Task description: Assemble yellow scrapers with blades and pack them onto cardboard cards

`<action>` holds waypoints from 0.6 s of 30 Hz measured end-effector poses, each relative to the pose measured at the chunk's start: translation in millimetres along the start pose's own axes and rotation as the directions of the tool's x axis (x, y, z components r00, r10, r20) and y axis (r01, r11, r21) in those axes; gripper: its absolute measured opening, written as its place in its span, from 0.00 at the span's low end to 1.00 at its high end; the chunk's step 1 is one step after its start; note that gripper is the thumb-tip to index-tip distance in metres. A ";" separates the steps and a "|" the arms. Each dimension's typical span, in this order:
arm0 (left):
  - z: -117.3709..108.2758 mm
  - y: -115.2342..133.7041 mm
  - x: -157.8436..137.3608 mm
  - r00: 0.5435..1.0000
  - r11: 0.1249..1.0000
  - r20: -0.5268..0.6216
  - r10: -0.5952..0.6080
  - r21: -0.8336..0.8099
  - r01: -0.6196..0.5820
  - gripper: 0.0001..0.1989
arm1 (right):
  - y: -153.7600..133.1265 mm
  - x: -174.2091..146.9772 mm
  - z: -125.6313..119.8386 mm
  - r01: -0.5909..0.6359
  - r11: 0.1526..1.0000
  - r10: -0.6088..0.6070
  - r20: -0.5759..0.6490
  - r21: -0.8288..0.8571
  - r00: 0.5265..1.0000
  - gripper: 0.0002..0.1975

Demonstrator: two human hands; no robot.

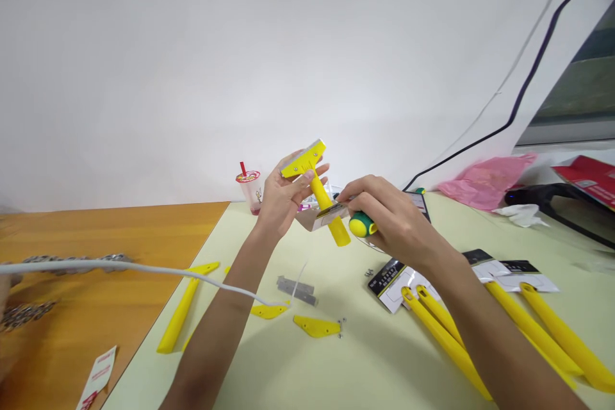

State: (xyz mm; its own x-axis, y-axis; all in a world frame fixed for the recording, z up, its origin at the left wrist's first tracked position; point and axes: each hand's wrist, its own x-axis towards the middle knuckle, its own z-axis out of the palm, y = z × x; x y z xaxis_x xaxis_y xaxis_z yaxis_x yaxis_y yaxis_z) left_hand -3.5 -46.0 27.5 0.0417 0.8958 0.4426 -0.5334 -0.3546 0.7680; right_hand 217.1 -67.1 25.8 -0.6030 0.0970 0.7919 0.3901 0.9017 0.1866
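A yellow scraper is held up above the table, its wide head tilted up and two screws showing on it. My left hand is closed around the head end, thumb on the front. In my right hand is a screwdriver with a green and yellow handle. Those same fingers pinch a printed card that lies across the scraper's handle. Below on the table are a yellow clamp plate, a second yellow plate, flat metal blades and a few small screws.
Several finished-looking yellow handles with black-and-white cards lie at right. Another yellow scraper handle lies left. A drink cup stands by the wall. A white cable crosses the left foreground; a pink bag is at back right.
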 end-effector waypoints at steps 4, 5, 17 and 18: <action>2.2 6.5 -7.0 0.994 0.971 0.090 -0.062 0.237 0.039 0.20 | 1.5 0.0 2.7 0.009 0.999 -0.009 0.017 -0.037 1.000 0.23; 2.5 7.2 -8.7 0.991 0.946 0.104 -0.087 0.321 0.050 0.18 | 1.8 -0.1 3.0 0.006 0.999 -0.005 0.020 -0.050 1.000 0.24; -12.8 11.4 -7.2 0.968 0.649 0.231 -0.101 0.752 -0.112 0.07 | 7.6 -1.5 4.2 -0.033 0.990 0.034 0.005 -0.134 0.999 0.30; -14.6 10.9 -6.6 0.974 0.648 0.216 -0.071 0.752 -0.120 0.06 | 8.1 -1.9 5.1 -0.039 0.990 0.040 0.004 -0.139 0.999 0.29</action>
State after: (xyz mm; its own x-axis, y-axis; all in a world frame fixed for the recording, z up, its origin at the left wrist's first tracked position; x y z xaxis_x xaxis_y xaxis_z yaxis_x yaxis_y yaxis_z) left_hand -21.9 -51.8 26.2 0.2612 0.8395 0.4765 0.2850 -0.5387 0.7928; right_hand 217.9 -57.9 22.9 -0.5895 0.1349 0.7964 0.5062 0.8300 0.2341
